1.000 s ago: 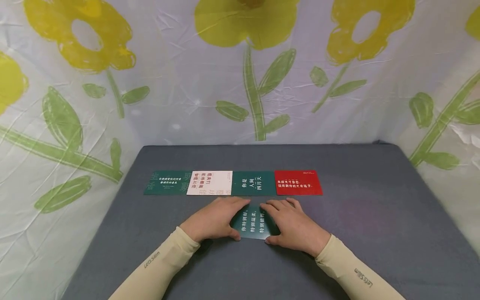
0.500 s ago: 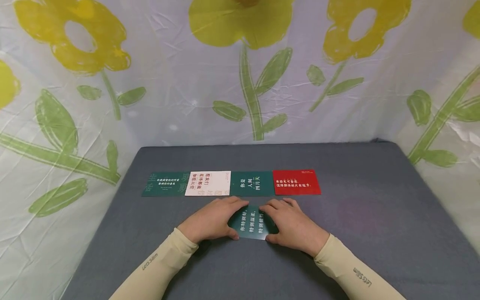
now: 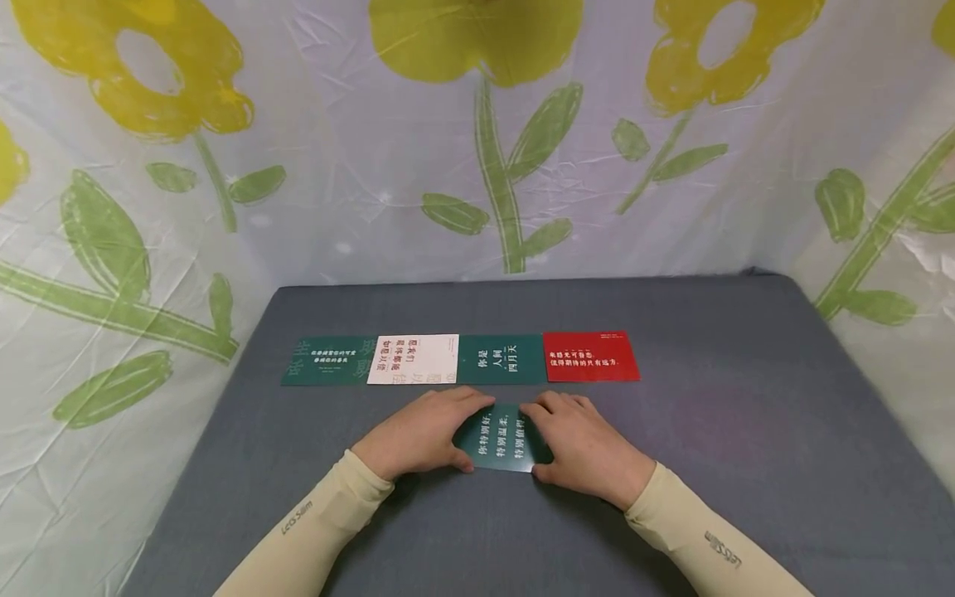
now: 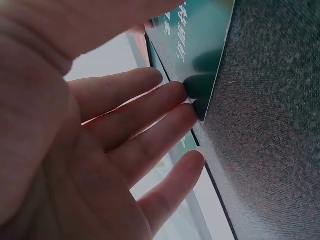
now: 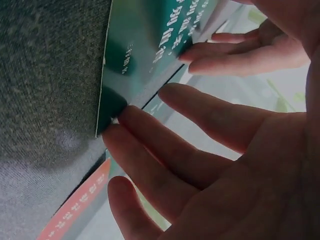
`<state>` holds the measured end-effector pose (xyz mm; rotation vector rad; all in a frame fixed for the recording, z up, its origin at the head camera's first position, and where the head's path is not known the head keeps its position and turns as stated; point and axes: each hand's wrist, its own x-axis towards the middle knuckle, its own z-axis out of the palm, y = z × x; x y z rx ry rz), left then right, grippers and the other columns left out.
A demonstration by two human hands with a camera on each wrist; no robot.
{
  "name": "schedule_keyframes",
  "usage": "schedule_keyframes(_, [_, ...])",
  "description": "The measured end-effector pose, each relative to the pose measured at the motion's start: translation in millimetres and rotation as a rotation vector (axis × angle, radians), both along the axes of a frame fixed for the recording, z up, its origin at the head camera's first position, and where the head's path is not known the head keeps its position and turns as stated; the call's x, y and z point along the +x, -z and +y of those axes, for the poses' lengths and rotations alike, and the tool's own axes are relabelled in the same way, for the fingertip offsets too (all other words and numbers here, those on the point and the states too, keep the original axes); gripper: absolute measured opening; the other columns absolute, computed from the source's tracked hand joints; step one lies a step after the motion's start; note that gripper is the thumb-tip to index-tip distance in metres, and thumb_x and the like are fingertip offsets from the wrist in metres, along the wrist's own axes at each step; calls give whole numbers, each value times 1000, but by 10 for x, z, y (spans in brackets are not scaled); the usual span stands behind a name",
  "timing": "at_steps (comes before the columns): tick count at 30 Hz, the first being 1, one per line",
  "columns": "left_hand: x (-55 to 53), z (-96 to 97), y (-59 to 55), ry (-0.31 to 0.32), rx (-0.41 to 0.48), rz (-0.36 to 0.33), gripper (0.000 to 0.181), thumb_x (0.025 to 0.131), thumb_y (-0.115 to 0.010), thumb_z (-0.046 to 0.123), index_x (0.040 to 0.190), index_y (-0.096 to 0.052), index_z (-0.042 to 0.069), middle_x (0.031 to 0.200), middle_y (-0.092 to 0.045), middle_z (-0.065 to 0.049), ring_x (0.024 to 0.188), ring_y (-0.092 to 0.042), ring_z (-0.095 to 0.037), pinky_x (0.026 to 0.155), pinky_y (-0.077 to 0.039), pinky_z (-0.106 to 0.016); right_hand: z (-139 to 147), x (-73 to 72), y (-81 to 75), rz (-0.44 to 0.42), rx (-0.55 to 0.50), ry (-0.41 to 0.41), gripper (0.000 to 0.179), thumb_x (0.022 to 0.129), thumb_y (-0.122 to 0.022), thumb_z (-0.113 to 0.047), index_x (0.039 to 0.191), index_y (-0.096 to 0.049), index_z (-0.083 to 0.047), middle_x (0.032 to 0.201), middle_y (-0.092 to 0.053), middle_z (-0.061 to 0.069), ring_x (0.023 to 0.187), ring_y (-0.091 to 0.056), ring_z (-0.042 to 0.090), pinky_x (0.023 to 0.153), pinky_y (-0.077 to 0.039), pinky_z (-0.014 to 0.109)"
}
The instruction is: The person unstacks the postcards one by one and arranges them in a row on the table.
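Observation:
A green card with white characters lies flat in front of me, on or just above the grey cloth. Its left side is held by my left hand, thumb at the near edge and fingers at the far edge. My right hand spans the right side the same way. In the left wrist view, fingertips meet the card near a corner. The right wrist view has fingertips touching another corner of the card. Both thumbs' contact is partly hidden in the wrist views.
Beyond the hands, a row runs left to right: a dark green card, a pale pink card, another green card and a red card. They lie on a grey cloth-covered table. Flower-printed fabric surrounds it.
Both hands keep their places around the green card, with barely any movement. The head view shifts slightly.

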<state>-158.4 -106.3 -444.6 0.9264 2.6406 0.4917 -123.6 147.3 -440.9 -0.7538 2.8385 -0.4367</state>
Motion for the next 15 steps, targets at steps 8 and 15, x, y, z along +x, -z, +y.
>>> schedule_keyframes(8, [-17,-21,-26,8,-3,-17,86,81,-97,30,156,-58,12,154,-62,-4,136,-62,-24,120,-51,-45,-20,-12,14,-18,-9,19,100,74,-99,-33,157,-53,-2,136,-63,15,124,-58,30,118,-47,56])
schedule_keyframes(15, [-45,-38,-28,11,17,-67,87,84,-94,30,159,-55,15,156,-60,-3,138,-58,-21,121,-46,-47,7,-24,48,-18,-14,10,99,76,-97,-37,158,-52,-2,138,-62,13,129,-56,30,122,-41,58])
